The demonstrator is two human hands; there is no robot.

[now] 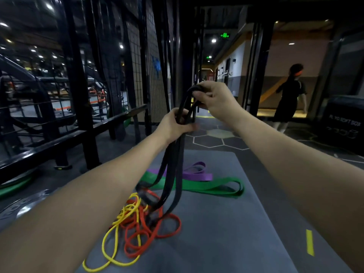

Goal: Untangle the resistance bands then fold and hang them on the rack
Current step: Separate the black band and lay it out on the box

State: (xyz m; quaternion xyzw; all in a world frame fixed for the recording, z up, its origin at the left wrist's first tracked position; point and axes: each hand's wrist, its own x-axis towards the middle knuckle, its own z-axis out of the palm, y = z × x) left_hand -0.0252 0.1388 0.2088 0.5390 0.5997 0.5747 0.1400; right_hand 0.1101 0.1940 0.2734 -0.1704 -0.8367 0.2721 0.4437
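Observation:
A black resistance band (173, 174) hangs in several strands from both hands over a grey mat (226, 223). My left hand (175, 125) grips the strands lower down. My right hand (214, 97) holds the band's top fold higher and to the right. The band's lower loops reach the mat and lie among a tangle of an orange band (153, 235) and a thin yellow band (118, 231). A green band (206, 187) and a purple band (197, 173) lie flat farther back on the mat. The black metal rack (82, 95) with wire grid panels stands to the left.
A person in dark clothes (289, 95) stands at the right near a doorway. A black soft plyo box (342, 123) sits at the far right. Weight plates (21, 205) lie on the floor at the left. A yellow tape strip (309, 242) marks the mat.

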